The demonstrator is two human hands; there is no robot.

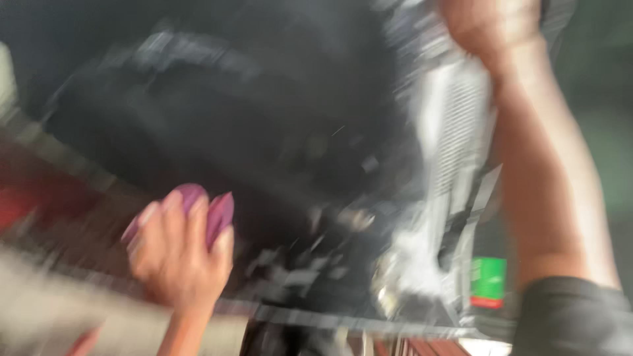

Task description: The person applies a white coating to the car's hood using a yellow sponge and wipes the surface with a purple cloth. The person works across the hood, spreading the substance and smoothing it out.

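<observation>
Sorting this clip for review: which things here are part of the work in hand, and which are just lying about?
In hand:
- left hand gripping a purple object, too blurred to identify
- right hand up on a pale ribbed panel
- large black housing both hands work at

Lying about:
- green and red label on the frame
- reddish surface at left

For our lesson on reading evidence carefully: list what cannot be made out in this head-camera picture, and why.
- Dark machine: motion blur hides its kind and parts.
- Purple thing in left hand: fingers cover it; kind unclear.
- Right hand: cut off by the top edge; grip unseen.
- Green label: blurred.
</observation>
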